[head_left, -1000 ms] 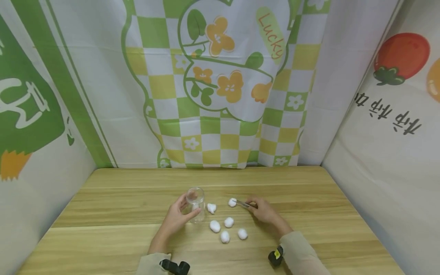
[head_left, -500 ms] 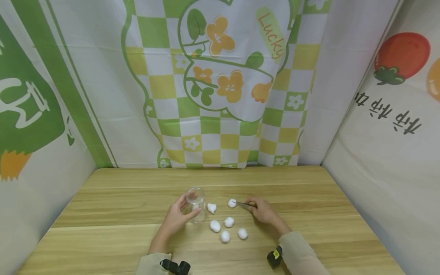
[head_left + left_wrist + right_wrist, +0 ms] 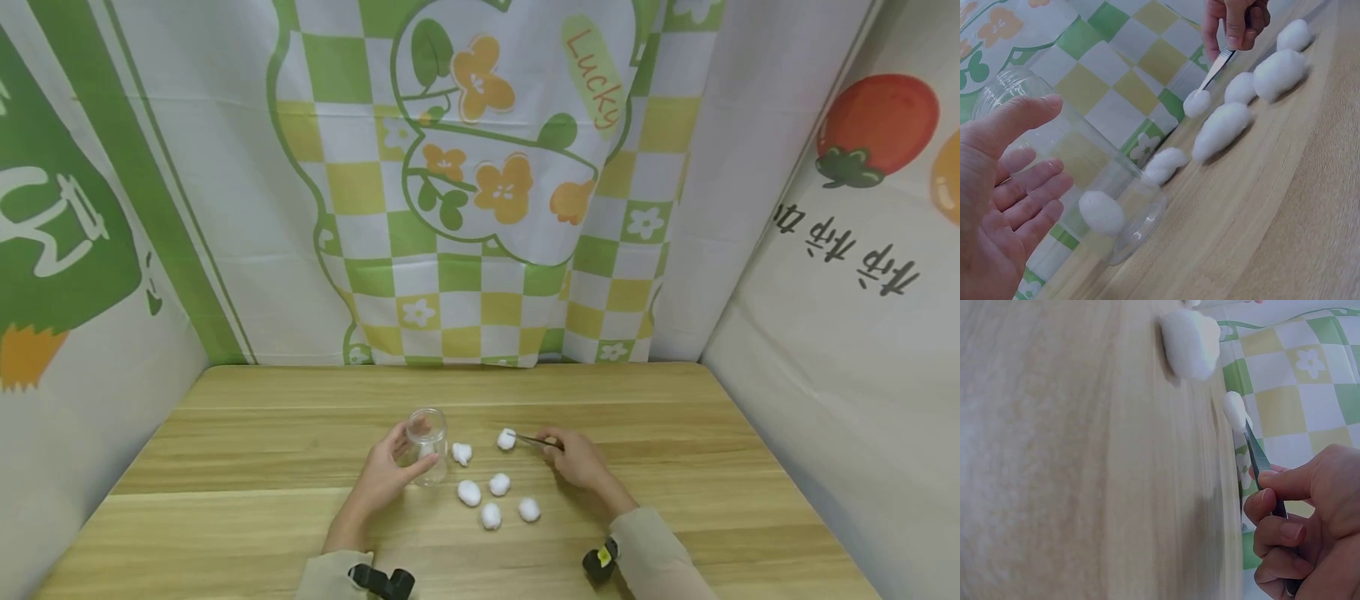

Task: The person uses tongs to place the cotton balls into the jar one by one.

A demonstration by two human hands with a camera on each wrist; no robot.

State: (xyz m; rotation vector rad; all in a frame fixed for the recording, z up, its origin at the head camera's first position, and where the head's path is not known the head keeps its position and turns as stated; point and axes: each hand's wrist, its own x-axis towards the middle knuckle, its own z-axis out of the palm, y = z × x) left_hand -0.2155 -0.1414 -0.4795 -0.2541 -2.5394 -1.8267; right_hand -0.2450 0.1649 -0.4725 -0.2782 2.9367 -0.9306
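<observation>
My left hand (image 3: 392, 467) curls its thumb and fingers round a clear jar (image 3: 1094, 156) that stands upright and lidless on the table. One white cotton ball (image 3: 1102, 212) lies inside, near the jar's bottom. With thumb and fingers, my right hand (image 3: 577, 458) grips metal tweezers (image 3: 1257, 450). Their tips are at a cotton ball (image 3: 506, 439), the farthest right of the back ones. Between that ball and the jar lies a lumpy, irregular cotton ball (image 3: 462, 453).
Several more cotton balls (image 3: 468, 493) lie on the wooden table (image 3: 262, 442) between the two forearms, nearer the body. A patterned curtain (image 3: 480, 308) hangs at the table's back edge, with printed cloth walls on both sides.
The tweezers have tilted a little, and the cotton ball at their tips sits slightly higher in the head view. The left hand and the jar have stayed in place.
</observation>
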